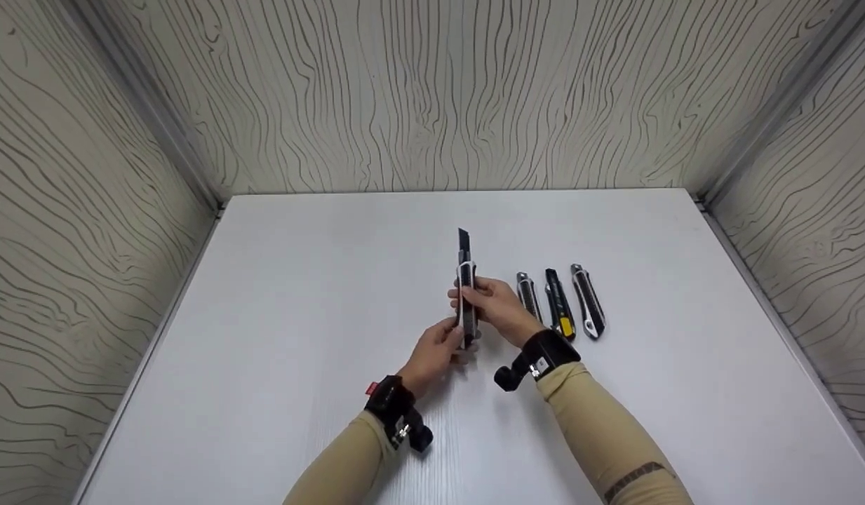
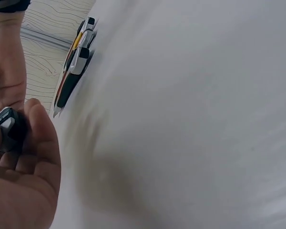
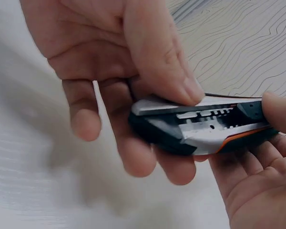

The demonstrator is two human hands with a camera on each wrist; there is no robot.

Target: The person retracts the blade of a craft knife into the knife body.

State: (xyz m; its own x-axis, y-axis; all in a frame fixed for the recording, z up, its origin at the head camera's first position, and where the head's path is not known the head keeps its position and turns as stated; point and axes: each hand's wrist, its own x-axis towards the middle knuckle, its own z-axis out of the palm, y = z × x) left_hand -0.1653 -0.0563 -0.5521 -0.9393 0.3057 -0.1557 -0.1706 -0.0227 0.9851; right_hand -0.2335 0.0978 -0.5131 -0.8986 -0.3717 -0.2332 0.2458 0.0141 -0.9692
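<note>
A white-and-black utility knife [image 1: 466, 301] stands lengthwise between both hands over the table, its dark blade [image 1: 464, 240] extended toward the back wall. My left hand [image 1: 433, 351] pinches the black tail end, thumb on top and fingers beneath. Farther up the handle, my right hand [image 1: 501, 308] grips the body with its thumb on the face. The right wrist view shows the handle's slotted side [image 3: 205, 125], with the right thumb [image 3: 279, 112] at the slider. In the left wrist view only the knife's tail [image 2: 13, 128] shows, the rest hidden by fingers.
Three more utility knives lie side by side to the right: a white-and-black one [image 1: 528, 293] partly behind the right hand, a black-and-yellow one [image 1: 560, 305], and another white-and-black one [image 1: 588, 301]. Wood-patterned walls [image 1: 432, 98] enclose the white table [image 1: 299, 280] at back and sides.
</note>
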